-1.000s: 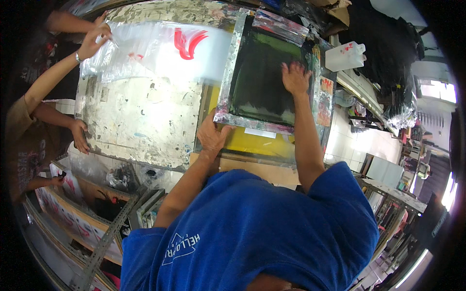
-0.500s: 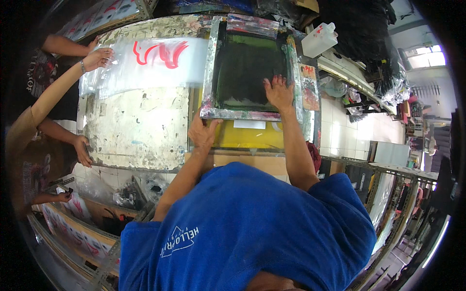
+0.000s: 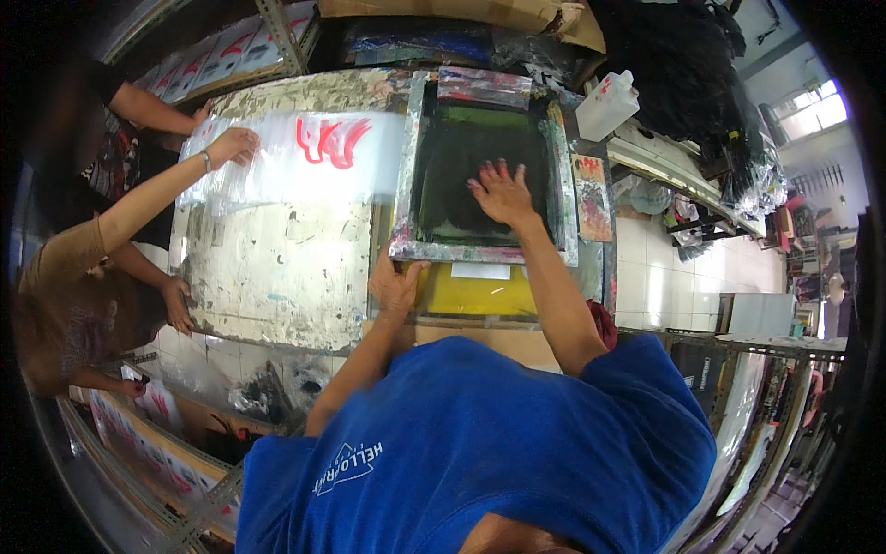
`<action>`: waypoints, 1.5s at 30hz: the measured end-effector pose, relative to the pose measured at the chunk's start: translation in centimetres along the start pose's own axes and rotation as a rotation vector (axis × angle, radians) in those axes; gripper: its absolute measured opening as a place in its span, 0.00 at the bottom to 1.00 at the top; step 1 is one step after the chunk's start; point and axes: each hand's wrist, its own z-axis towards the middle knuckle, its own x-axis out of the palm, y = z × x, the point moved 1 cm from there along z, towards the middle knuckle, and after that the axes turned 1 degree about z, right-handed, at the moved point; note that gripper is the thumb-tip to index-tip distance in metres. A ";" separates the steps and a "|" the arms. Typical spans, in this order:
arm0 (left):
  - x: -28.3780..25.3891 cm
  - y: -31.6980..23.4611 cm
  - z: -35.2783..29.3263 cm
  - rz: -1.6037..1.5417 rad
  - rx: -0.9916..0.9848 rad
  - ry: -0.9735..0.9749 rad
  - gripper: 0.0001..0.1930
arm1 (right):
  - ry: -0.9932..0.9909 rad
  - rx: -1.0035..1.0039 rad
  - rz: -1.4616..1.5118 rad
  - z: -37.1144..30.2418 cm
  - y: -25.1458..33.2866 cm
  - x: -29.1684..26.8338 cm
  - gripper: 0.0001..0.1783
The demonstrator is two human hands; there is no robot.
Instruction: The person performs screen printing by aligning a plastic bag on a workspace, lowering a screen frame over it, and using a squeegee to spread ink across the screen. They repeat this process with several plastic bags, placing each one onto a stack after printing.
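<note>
A screen-printing frame [image 3: 567,198] with dark green-black mesh [image 3: 452,171] lies on the table in front of me. My right hand [image 3: 503,194] rests flat on the mesh, fingers spread, their tips stained reddish. At the frame's near left corner, my left hand [image 3: 395,284] grips the edge; its thumb points right along the near rail, and its other fingers are partly hidden. Left of the frame lies a clear plastic sheet [image 3: 268,175] with red brush-like marks [image 3: 332,140]. A co-worker's hand [image 3: 233,146] is over the sheet's left part.
The worn white tabletop [image 3: 277,268] carries paint stains. A yellow panel [image 3: 475,295] and white paper slip [image 3: 480,270] show below the frame. A white plastic jug [image 3: 607,106] stands at the far right. Another co-worker's hand [image 3: 175,303] touches the table's left edge. Metal racks stand around.
The whole view has shifted down and slightly right. My right hand has slid left across the mesh. The co-worker's hand over the sheet has moved right; my left hand stays at the corner.
</note>
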 end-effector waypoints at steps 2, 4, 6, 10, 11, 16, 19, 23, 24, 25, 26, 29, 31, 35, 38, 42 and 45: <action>0.2 -0.5 0.1 -0.014 -0.019 0.037 0.34 | -0.123 -0.032 0.049 2.0 -0.5 0.3 0.29; -0.3 0.4 0.0 -0.015 -0.049 0.022 0.35 | -0.173 0.014 -0.059 2.8 -0.3 -2.1 0.25; 0.5 0.6 0.0 0.021 0.023 -0.034 0.36 | -0.195 0.168 0.004 3.0 -3.2 -2.8 0.19; 0.1 1.0 -0.2 -0.003 -0.004 -0.017 0.37 | -0.302 0.283 0.392 3.3 -5.7 -2.6 0.11; -0.1 0.9 -0.2 -0.019 -0.004 -0.018 0.37 | -0.328 0.306 0.572 3.2 -5.7 -2.6 0.11; -0.1 0.8 -0.2 0.013 0.009 -0.042 0.35 | -0.541 0.258 0.550 1.1 -5.8 -2.3 0.14; 0.1 0.8 0.0 -0.021 0.049 -0.083 0.34 | -0.557 0.090 0.284 -1.1 -4.1 -3.4 0.15; 1.1 1.0 -0.1 0.043 0.045 -0.079 0.23 | -0.425 -0.050 0.286 -1.6 -4.7 -0.6 0.14; 1.1 1.2 -0.1 0.022 -0.020 -0.072 0.20 | -0.414 -0.009 0.302 -1.6 -5.1 -0.5 0.13; 0.8 0.9 -0.1 0.052 -0.025 -0.068 0.19 | -0.402 0.022 0.324 -1.5 -5.1 -1.0 0.13; 0.6 0.6 -0.1 0.082 -0.031 -0.063 0.19 | -0.389 0.053 0.346 -2.0 -5.4 -1.5 0.12; -0.2 0.9 -0.1 0.084 -0.020 -0.101 0.20 | -0.771 0.146 0.478 -4.3 -7.4 -5.7 0.09; 0.2 0.4 -0.1 0.057 0.008 -0.092 0.20 | -0.998 0.223 0.310 -5.4 -12.9 -5.3 0.10; -0.1 -0.3 0.0 0.075 0.010 -0.081 0.20 | -0.899 0.446 0.250 -8.1 -18.2 -5.5 0.13; 0.1 0.3 -0.1 0.124 0.058 -0.088 0.20 | -0.587 0.498 0.201 -9.6 -20.0 -3.9 0.18; -0.1 0.1 -0.2 0.107 0.040 -0.078 0.19 | -0.613 0.520 0.248 -11.9 -18.7 -2.7 0.21; -0.1 0.0 -0.1 0.010 0.088 -0.101 0.18 | -0.659 0.535 0.340 -14.5 -15.8 -3.7 0.22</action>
